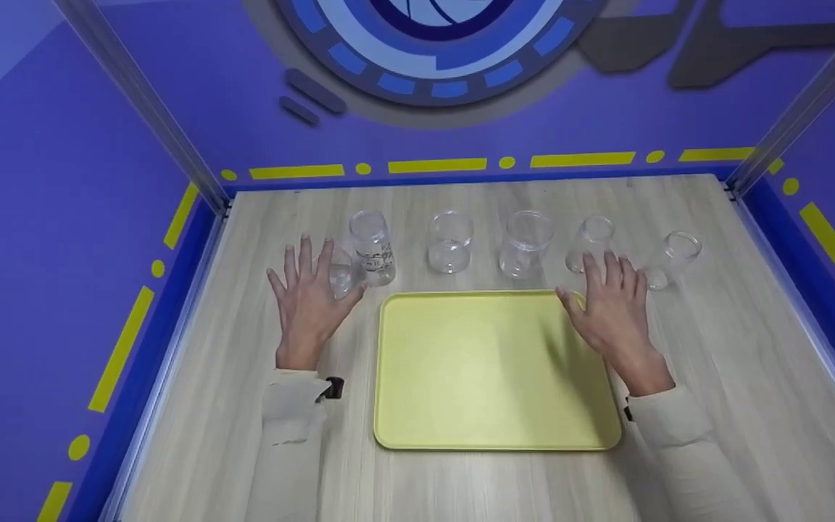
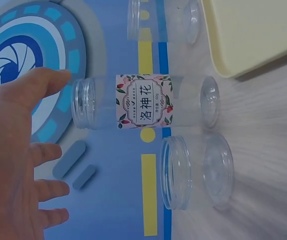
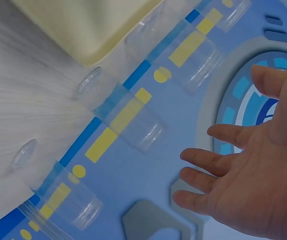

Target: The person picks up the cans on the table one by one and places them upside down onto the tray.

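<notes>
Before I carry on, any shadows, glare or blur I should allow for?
Head: soft shadow over the right side of the tray, by the right hand; left wrist: pink label sharp enough to read; right wrist: clear jars look faint, the blue wall showing through.

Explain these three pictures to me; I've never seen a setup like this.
There's no robot here, only a person's bare left hand and right hand. The wide picture comes from a camera worn on the head, looking forward and down. The other two come from cameras worn on the left and right wrists. On the table lies a yellow tray, with six clear containers roughly in a row beyond it, one with a printed label. Both hands are open near them, holding nothing.
</notes>
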A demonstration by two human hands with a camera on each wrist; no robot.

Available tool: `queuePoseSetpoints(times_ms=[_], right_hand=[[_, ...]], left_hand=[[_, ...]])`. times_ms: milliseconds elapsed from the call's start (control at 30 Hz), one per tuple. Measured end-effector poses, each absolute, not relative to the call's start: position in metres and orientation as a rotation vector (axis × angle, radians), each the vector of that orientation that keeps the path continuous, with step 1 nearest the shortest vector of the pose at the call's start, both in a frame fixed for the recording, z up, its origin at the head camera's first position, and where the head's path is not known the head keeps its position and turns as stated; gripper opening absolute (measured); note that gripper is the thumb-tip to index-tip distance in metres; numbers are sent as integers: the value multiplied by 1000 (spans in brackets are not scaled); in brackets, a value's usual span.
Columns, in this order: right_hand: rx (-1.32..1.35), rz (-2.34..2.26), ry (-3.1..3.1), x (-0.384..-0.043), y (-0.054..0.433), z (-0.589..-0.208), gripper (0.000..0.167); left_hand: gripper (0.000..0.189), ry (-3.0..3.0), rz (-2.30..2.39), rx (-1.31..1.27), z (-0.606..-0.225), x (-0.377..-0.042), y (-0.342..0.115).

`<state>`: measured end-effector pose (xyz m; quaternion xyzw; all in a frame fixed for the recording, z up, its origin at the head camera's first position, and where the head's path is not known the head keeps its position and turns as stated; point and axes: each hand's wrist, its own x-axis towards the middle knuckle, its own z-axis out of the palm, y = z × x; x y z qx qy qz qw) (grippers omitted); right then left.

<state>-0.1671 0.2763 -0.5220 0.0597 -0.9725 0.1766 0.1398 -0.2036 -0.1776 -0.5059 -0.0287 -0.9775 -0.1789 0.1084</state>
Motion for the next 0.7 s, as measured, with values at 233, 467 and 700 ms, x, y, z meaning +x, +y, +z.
queuePoseSetpoints(times_ms=[233, 467, 700], right_hand=[[158, 487, -2811, -162, 284, -527, 69], [122, 507, -2833, -160, 288, -534, 65], [97, 514, -2860, -158, 292, -539, 64]], left_hand=[[97, -2879, -522, -72, -510, -210, -183], [97, -2908, -536, -57, -513, -216, -188], [98, -2956, -551, -40, -516, -224, -190]])
